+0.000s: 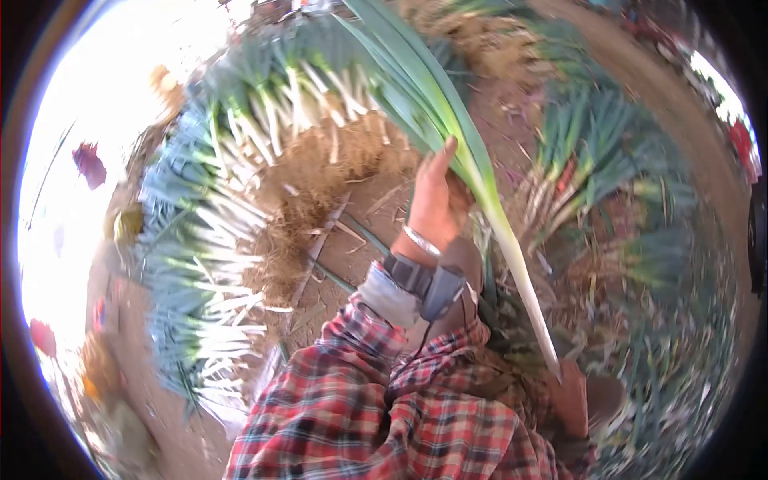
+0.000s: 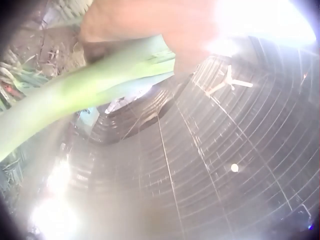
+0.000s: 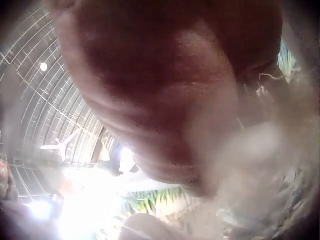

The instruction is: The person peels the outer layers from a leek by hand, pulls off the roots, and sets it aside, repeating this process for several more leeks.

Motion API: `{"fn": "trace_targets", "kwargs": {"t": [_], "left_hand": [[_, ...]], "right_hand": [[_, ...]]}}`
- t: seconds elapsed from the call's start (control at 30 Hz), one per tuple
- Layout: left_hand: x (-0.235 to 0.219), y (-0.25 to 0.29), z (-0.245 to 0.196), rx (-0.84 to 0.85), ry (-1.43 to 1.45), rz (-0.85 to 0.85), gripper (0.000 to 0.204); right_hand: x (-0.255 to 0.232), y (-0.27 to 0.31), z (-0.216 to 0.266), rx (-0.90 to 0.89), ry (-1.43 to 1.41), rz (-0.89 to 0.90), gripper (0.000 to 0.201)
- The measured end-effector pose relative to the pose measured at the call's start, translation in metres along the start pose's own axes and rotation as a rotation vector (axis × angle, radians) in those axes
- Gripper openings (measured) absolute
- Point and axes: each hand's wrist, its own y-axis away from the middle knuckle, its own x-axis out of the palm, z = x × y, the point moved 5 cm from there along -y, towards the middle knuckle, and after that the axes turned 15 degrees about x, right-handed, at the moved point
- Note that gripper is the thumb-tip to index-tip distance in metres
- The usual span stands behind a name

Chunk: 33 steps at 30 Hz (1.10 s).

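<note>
A single long leek (image 1: pixel 500 224) slants across the head view, green leaves at the top and white stem toward the lower right. My left hand (image 1: pixel 434 200), with a bangle at the wrist, is at its leafy part, thumb up against the leaves. In the left wrist view the leek (image 2: pixel 75 95) passes under the blurred left hand (image 2: pixel 150 30), fingers round it. At the stem's root end my right hand (image 1: pixel 570 396) grips the leek; the roots are hidden. The right wrist view shows the right hand (image 3: pixel 160 90) close up, its fingertips unclear.
Leeks (image 1: pixel 232 216) lie in a curved row at left, roots inward. Bunches of leeks (image 1: pixel 592 136) lie at right, above a spread of loose leaves (image 1: pixel 672 360). Bare soil (image 1: pixel 376 212) with scraps lies between. A ribbed roof (image 2: pixel 200 150) with a fan is overhead.
</note>
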Motion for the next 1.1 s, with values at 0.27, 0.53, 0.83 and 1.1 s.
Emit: {"fn": "trace_targets", "kwargs": {"t": [0.27, 0.53, 0.83, 1.1], "left_hand": [[-0.09, 0.019, -0.078, 0.128, 0.219, -0.176, 0.054], [-0.115, 0.008, -0.263, 0.626, -0.244, -0.194, 0.07], [-0.349, 0.107, -0.452, 0.834, -0.623, -1.061, 0.038], [-0.432, 0.137, -0.124, -0.33, -0.27, -0.419, 0.046]], "right_hand": [[-0.049, -0.006, -0.036, 0.148, 0.431, -0.038, 0.033], [-0.023, -0.056, 0.081, -0.186, 0.327, 0.021, 0.039], [0.126, -0.088, 0.399, -0.905, -0.041, 0.237, 0.041], [0.008, -0.185, 0.123, -0.056, -0.119, -0.077, 0.024]]}}
